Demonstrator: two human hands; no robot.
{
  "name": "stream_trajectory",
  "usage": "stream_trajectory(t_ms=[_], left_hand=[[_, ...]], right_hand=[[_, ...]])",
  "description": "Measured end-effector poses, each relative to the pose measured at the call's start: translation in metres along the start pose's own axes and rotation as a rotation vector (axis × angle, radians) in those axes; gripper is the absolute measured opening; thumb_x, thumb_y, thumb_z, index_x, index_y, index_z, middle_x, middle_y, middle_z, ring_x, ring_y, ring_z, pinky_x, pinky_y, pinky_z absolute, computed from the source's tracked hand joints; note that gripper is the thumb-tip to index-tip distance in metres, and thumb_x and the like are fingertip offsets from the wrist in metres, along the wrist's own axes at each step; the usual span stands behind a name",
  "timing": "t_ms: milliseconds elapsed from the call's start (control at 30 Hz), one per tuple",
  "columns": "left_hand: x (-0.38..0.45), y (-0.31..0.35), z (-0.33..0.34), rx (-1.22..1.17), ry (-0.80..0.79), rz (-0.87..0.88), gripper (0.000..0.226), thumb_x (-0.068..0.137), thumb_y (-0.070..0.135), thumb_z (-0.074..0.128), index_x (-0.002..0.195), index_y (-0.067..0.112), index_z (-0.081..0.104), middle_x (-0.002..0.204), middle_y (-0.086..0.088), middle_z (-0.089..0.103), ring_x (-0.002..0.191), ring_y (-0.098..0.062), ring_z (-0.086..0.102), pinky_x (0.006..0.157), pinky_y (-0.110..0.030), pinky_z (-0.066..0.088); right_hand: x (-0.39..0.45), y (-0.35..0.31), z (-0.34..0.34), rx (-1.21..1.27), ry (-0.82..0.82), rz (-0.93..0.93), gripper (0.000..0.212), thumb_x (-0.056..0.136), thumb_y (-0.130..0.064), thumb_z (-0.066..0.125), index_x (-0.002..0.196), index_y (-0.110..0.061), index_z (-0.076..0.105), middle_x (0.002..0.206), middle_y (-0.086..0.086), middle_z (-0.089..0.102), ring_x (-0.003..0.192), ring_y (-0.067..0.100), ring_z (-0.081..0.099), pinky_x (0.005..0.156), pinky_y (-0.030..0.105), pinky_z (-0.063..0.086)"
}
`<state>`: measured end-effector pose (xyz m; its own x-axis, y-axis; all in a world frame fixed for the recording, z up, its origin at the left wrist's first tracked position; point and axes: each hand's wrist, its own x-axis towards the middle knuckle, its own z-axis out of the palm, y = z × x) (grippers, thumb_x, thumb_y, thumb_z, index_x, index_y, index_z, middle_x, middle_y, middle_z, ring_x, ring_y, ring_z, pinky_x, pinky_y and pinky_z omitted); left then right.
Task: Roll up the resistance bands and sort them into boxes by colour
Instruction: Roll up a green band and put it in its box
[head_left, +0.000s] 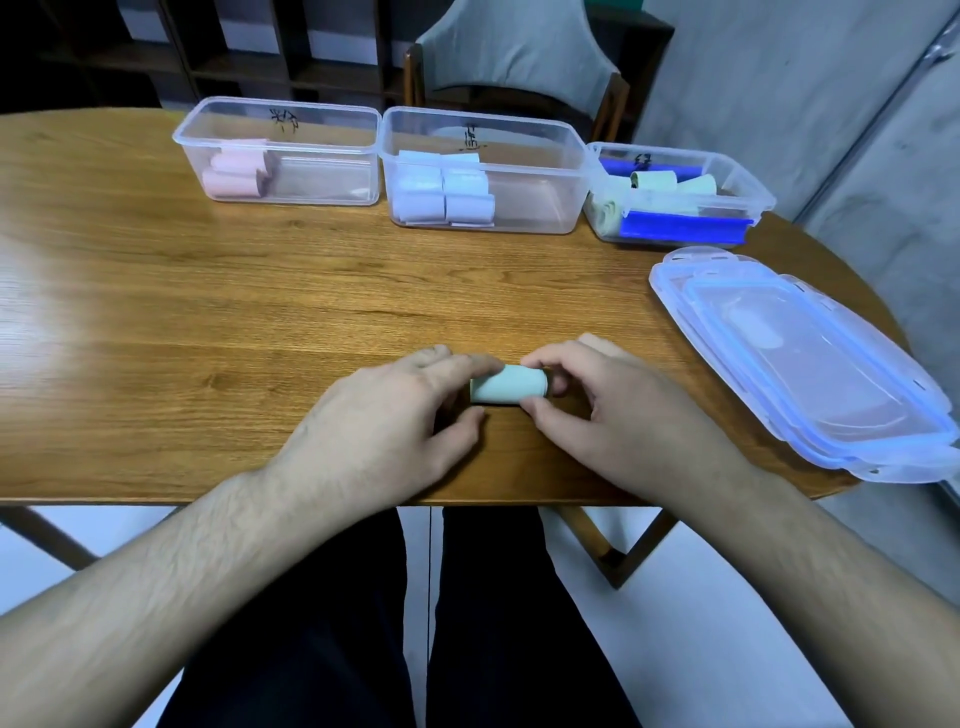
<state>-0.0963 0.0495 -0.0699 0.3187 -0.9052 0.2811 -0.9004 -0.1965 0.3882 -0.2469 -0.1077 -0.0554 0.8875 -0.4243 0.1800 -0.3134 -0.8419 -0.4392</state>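
A rolled-up pale green band (506, 384) lies on the wooden table (208, 312) near its front edge. My left hand (395, 415) pinches its left end between thumb and fingers. My right hand (613, 410) pinches its right end the same way. At the back stand three clear boxes: the left box (280, 111) holds pink rolls, the middle box (545, 208) holds pale blue rolls, and the right box (748, 182) with blue clips holds green rolls.
A stack of clear lids (810, 364) with blue seals lies at the table's right edge. A grey-cushioned wooden chair (519, 57) stands behind the boxes. My legs are under the table's front edge.
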Motion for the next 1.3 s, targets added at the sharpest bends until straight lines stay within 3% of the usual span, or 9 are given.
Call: stream_trajectory(t_ms=[167, 300, 467, 567, 700, 800, 900, 1133, 1300], left_hand=[[0.005, -0.001, -0.002, 0.018, -0.019, -0.026, 0.043, 0.091, 0.043, 0.052, 0.133, 0.044, 0.049, 0.087, 0.019, 0.042, 0.094, -0.013, 0.061, 0.076, -0.034, 0.053], [0.008, -0.002, -0.002, -0.014, -0.030, -0.053, 0.043, 0.093, 0.037, 0.054, 0.135, 0.043, 0.049, 0.108, 0.016, 0.064, 0.099, -0.016, 0.063, 0.080, -0.035, 0.053], [0.014, -0.003, -0.001, -0.125, -0.012, -0.118, 0.045, 0.095, 0.031, 0.057, 0.138, 0.039, 0.047, 0.084, 0.015, 0.062, 0.072, -0.006, 0.059, 0.074, -0.032, 0.048], [0.020, 0.000, 0.002, -0.373, -0.015, -0.214, 0.044, 0.094, 0.027, 0.061, 0.134, 0.038, 0.047, 0.092, 0.015, 0.065, 0.062, -0.004, 0.058, 0.073, -0.032, 0.050], [0.031, 0.017, 0.001, -0.799, 0.023, -0.372, 0.041, 0.083, 0.035, 0.068, 0.119, 0.043, 0.048, 0.090, 0.018, 0.063, 0.087, -0.032, 0.068, 0.089, -0.050, 0.055], [0.040, 0.038, -0.002, -1.041, 0.045, -0.465, 0.038, 0.094, 0.014, 0.064, 0.126, 0.028, 0.048, 0.102, -0.002, 0.057, 0.084, -0.017, 0.063, 0.086, -0.039, 0.059], [0.048, 0.059, -0.004, -1.206, 0.055, -0.555, 0.044, 0.095, 0.017, 0.063, 0.135, 0.022, 0.046, 0.115, -0.011, 0.059, 0.085, -0.013, 0.063, 0.081, -0.035, 0.057], [0.065, 0.087, -0.013, -1.118, 0.125, -0.488, 0.053, 0.083, 0.007, 0.069, 0.130, 0.021, 0.051, 0.107, -0.015, 0.059, 0.090, -0.024, 0.063, 0.083, -0.041, 0.054], [0.080, 0.112, -0.021, -1.057, 0.098, -0.450, 0.051, 0.083, 0.004, 0.066, 0.130, 0.018, 0.053, 0.097, -0.009, 0.060, 0.083, -0.019, 0.062, 0.090, -0.046, 0.055]], right_hand=[[0.004, -0.003, -0.002, -0.066, 0.028, -0.058, 0.040, 0.087, -0.039, 0.069, 0.125, -0.039, 0.057, 0.112, -0.022, 0.049, 0.091, -0.004, 0.038, 0.078, 0.008, 0.030], [0.010, -0.003, 0.005, -0.088, 0.027, -0.083, 0.033, 0.086, -0.034, 0.070, 0.116, -0.035, 0.058, 0.103, -0.023, 0.053, 0.092, 0.002, 0.043, 0.079, 0.014, 0.031], [0.017, -0.004, 0.004, 0.025, 0.046, -0.017, 0.023, 0.084, -0.032, 0.070, 0.106, -0.032, 0.062, 0.087, -0.020, 0.056, 0.084, 0.001, 0.048, 0.079, 0.021, 0.038], [0.020, -0.006, 0.002, 0.113, 0.078, 0.095, 0.021, 0.080, -0.035, 0.073, 0.094, -0.030, 0.059, 0.072, -0.016, 0.053, 0.073, -0.001, 0.052, 0.065, 0.019, 0.036], [0.023, -0.010, -0.001, 0.210, 0.167, 0.165, 0.033, 0.075, -0.037, 0.075, 0.088, -0.025, 0.048, 0.067, -0.013, 0.051, 0.065, -0.004, 0.050, 0.055, 0.018, 0.034], [0.025, -0.012, -0.002, 0.311, 0.211, 0.166, 0.041, 0.069, -0.042, 0.072, 0.096, -0.026, 0.045, 0.072, -0.011, 0.051, 0.061, -0.001, 0.049, 0.057, 0.021, 0.034], [0.024, -0.015, -0.003, 0.419, 0.238, 0.150, 0.059, 0.059, -0.047, 0.065, 0.113, -0.035, 0.045, 0.073, -0.008, 0.049, 0.061, 0.005, 0.048, 0.062, 0.030, 0.042], [0.015, -0.010, -0.026, 0.593, 0.229, 0.140, 0.059, 0.060, -0.020, 0.075, 0.112, -0.035, 0.051, 0.077, -0.005, 0.049, 0.057, -0.001, 0.044, 0.065, 0.025, 0.040], [0.007, 0.001, -0.058, 0.442, 0.317, 0.101, 0.064, 0.066, -0.017, 0.084, 0.118, -0.032, 0.049, 0.118, -0.006, 0.050, 0.095, 0.004, 0.053, 0.077, 0.011, 0.041]])
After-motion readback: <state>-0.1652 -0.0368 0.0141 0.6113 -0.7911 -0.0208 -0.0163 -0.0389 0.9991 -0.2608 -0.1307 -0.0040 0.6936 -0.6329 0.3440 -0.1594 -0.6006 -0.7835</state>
